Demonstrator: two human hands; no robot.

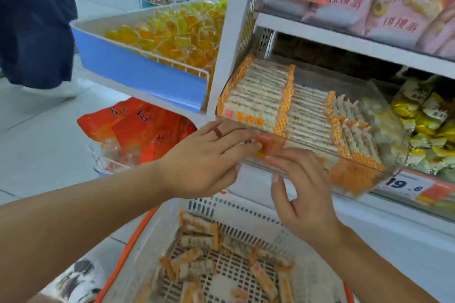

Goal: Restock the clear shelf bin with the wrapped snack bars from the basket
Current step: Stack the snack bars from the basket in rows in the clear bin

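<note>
At far left a person in dark clothes (pixel 34 19) stands in the aisle, and near them a blue-fronted tray of yellow sweets (pixel 138 66) juts out, with red packets (pixel 138 125) piled below it. Moving right, the left hand (pixel 206 162) reaches to the near left corner of the clear shelf bin (pixel 384 110), its fingers stretched out nearly straight and touching a wrapped snack bar (pixel 269 145) at the bin's front edge. Just beside it the right hand (pixel 302 194) meets the same bar from below, fingers lightly bent against it; whether either hand truly pinches it is hard to tell through the blur. The bin sits tilted on the shelf, already holding two tidy rows of bars (pixel 261 96) at its left and a looser row at middle, while its right end appears unfilled. Below, near the viewer, the white basket (pixel 246 206) with an orange rim holds a scatter of loose bars (pixel 197 241) across its bottom. By my judgement the restock is well past halfway, with the remaining basket bars yet to go in. At far right, yellow packets (pixel 428 118) fill the neighbouring section.
</note>
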